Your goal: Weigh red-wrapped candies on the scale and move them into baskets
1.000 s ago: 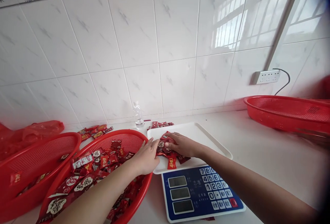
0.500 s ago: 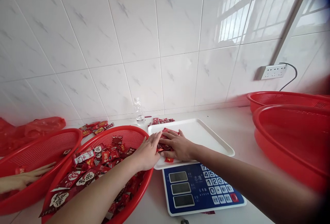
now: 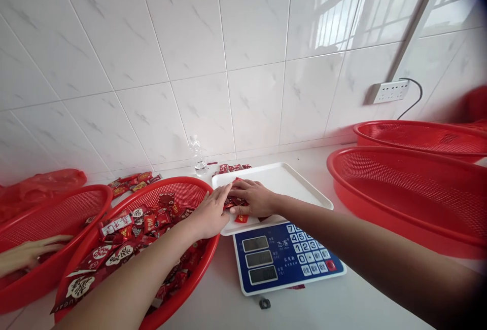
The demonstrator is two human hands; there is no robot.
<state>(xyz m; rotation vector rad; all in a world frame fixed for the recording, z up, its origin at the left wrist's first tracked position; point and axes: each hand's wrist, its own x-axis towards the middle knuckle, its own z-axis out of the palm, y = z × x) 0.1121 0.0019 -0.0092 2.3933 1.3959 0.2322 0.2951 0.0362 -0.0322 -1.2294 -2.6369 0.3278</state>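
My left hand (image 3: 211, 214) and my right hand (image 3: 255, 198) face each other over the left end of the scale's white tray (image 3: 292, 178). Between them they gather a small heap of red wrapped candies (image 3: 236, 201), partly hidden under the fingers. One bright red candy (image 3: 241, 218) shows below my right thumb. The blue scale panel (image 3: 279, 256), with keys and three displays, lies in front of the tray. Under my left forearm stands a red mesh basket (image 3: 178, 184) holding many red candy packets and larger printed bags (image 3: 95, 264).
Another person's hand (image 3: 32, 255) reaches into the far left red basket (image 3: 76, 199). Large red baskets (image 3: 399, 203) stand at right. By the wall are a clear bottle (image 3: 198, 157), loose candies (image 3: 133, 183) and a power socket (image 3: 390, 92). A small dark object (image 3: 264, 303) lies before the scale.
The camera view has shifted slightly, bringing more of the right baskets into sight. Both my hands stay around the candies on the tray. The other person's fingers have curled in the left basket.
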